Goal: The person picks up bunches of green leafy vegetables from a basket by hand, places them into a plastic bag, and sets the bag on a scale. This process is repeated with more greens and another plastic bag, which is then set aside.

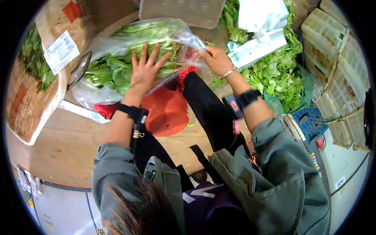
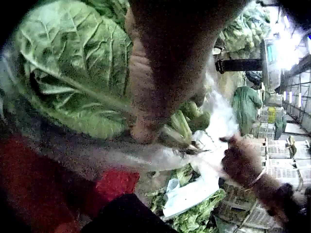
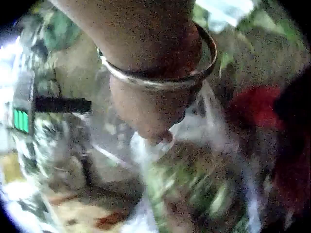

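A clear plastic bag point(image 1: 172, 26) full of leafy greens point(image 1: 111, 70) lies in front of the person in the head view. Spread fingers of the left hand point(image 1: 144, 73) rest on the greens. In the left wrist view a broad green leaf point(image 2: 73, 63) fills the space beside that hand. The right hand point(image 1: 217, 62) grips the bag's gathered edge at its right end, with the plastic stretched toward the other hand. Blurred greens and crumpled plastic show below the right hand point(image 3: 150, 114) in the right wrist view.
A red plastic bucket-like thing point(image 1: 166, 111) stands between the legs. Curly lettuce point(image 1: 274, 78) with a white packet point(image 1: 258, 45) on it lies to the right, beside stacked plastic crates point(image 1: 333, 74). At left is a labelled carton point(image 1: 37, 102); a grey tray point(image 1: 182, 11) lies at the back.
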`<action>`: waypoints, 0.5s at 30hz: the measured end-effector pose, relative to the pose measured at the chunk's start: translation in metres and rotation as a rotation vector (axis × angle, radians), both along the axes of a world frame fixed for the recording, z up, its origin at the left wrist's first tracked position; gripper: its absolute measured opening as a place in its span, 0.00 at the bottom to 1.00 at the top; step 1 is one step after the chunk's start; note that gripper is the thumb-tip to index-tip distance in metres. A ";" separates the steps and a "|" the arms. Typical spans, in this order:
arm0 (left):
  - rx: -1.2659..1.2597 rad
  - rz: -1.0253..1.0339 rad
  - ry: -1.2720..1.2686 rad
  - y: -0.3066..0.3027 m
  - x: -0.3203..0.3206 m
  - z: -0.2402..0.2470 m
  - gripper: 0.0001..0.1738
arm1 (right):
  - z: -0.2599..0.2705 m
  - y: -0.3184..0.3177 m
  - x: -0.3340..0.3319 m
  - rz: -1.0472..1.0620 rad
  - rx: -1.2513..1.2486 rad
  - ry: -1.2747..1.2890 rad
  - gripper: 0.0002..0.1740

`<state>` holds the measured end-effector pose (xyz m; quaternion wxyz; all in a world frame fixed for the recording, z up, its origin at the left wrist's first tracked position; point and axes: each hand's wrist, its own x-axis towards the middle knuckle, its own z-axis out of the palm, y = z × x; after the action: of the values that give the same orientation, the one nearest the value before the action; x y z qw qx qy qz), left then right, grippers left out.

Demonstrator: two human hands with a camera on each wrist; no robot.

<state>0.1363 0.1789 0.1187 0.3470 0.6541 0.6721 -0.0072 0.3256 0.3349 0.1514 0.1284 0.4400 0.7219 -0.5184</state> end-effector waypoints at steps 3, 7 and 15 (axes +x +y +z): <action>0.035 0.072 -0.167 0.004 -0.028 -0.003 0.49 | -0.039 0.008 0.045 0.409 0.169 -0.276 0.17; -0.026 -0.047 -0.173 0.010 -0.036 -0.005 0.50 | -0.051 -0.011 0.052 0.142 0.288 -0.236 0.17; 0.020 -0.196 0.129 -0.014 0.018 -0.018 0.54 | 0.116 0.007 -0.009 -0.541 -1.194 0.390 0.17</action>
<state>0.1543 0.1654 0.1009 0.2940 0.7183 0.6259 -0.0766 0.3165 0.3423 0.2679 0.0827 0.3571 0.1869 -0.9114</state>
